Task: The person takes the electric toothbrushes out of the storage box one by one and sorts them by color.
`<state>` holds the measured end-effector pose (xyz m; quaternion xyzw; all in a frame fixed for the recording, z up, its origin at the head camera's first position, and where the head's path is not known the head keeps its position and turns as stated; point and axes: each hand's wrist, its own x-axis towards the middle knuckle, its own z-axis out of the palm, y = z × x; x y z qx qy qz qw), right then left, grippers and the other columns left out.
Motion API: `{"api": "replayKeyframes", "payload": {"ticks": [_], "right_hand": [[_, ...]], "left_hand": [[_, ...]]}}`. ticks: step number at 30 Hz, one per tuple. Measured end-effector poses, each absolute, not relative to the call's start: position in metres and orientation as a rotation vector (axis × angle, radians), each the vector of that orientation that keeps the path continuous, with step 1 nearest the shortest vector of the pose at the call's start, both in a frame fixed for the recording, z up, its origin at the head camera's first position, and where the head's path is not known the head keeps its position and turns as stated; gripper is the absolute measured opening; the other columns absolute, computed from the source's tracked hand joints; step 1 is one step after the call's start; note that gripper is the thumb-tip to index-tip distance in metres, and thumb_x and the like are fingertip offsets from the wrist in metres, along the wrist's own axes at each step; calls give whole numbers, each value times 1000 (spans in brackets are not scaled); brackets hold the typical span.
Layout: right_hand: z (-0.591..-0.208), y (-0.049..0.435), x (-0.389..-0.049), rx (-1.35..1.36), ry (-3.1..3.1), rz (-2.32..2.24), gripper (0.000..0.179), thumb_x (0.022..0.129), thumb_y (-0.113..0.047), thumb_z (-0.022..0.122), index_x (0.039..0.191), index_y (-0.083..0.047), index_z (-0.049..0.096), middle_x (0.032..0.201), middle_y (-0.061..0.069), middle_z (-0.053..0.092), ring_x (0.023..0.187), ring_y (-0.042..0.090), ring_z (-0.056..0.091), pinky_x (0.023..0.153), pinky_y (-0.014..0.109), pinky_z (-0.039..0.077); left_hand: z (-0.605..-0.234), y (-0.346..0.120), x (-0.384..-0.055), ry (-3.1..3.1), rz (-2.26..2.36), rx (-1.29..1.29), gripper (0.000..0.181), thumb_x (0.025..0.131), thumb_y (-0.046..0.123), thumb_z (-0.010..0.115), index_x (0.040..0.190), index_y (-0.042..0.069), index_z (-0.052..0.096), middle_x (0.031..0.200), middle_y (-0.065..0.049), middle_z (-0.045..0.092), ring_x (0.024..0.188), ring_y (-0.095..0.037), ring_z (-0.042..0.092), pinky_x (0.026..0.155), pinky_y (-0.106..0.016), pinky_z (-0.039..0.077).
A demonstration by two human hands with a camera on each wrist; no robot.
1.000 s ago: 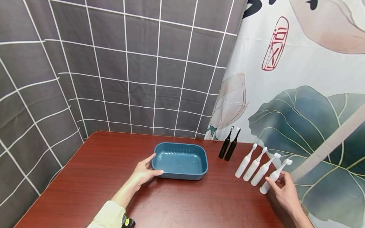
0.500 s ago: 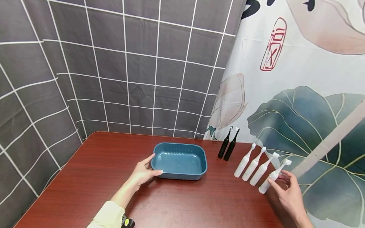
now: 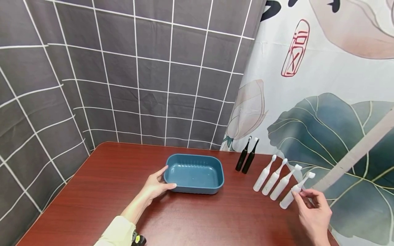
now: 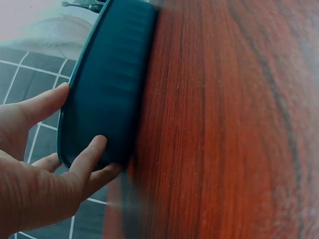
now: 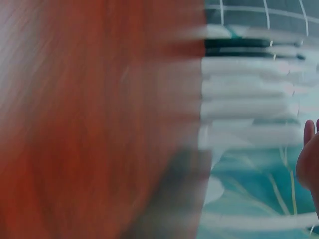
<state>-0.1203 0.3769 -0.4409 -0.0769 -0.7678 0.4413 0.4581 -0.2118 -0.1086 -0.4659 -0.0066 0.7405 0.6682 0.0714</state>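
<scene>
My left hand grips the left end of a blue rectangular basin, thumb over the near rim and other fingers at its end wall. In the left wrist view, fingertips press on the basin's outer side. At right, my right hand pinches the upper handle of the nearest white electric toothbrush, which stands upright. Thumb and index finger are at its collar. The right wrist view is blurred; part of the right hand shows at the edge, by that toothbrush's upper end.
More white electric toothbrushes stand in a row beside the pinched one. Two black electric toothbrushes stand farther back. All are near the right edge of the red-brown table. A grey checked curtain and a printed white curtain hang behind.
My right hand's fingers, spread behind the nearest white toothbrush half a second ago, have drawn in toward the thumb at its collar. The toothbrushes, basin and left hand stay in place.
</scene>
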Motion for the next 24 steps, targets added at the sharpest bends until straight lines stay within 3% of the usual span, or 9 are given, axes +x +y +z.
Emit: {"api": "replayKeyframes", "payload": {"ticks": [4,10,16,21,24], "right_hand": [[-423,345,-123,-73,-1910,1150,33,76,19,76,105,16,59,86,3,64,76,-1,62,73,8,50],[-405,297,-133,126,-2023,1161,35,76,18,77,109,10,65,92,16,67,81,2,63,73,11,50],[-427,275,-174,369,-2219,1056,51,77,-3,87,125,-7,68,117,6,69,105,12,63,92,10,43],[-434,249,-197,514,-2418,908,62,81,-31,86,137,-19,63,138,0,58,125,23,54,102,40,48],[-435,231,-205,598,-2531,794,67,84,-46,80,143,-25,58,146,2,52,132,27,48,102,58,44]], "left_hand": [[-466,-109,-212,2206,2009,-45,92,77,6,87,155,9,39,146,-30,45,128,-40,53,85,-38,57],[-465,-110,-213,2211,1998,-32,91,78,5,86,155,8,38,148,-30,43,132,-41,49,92,-44,54],[-464,-112,-216,2236,1979,-32,91,78,5,86,155,7,37,149,-29,42,132,-42,49,94,-46,53],[-465,-111,-215,2284,1945,-14,91,78,5,86,155,6,38,153,-25,39,133,-41,48,93,-44,54],[-464,-109,-215,2332,1916,-1,91,78,5,86,155,6,38,154,-23,38,135,-41,46,99,-45,50]]}}
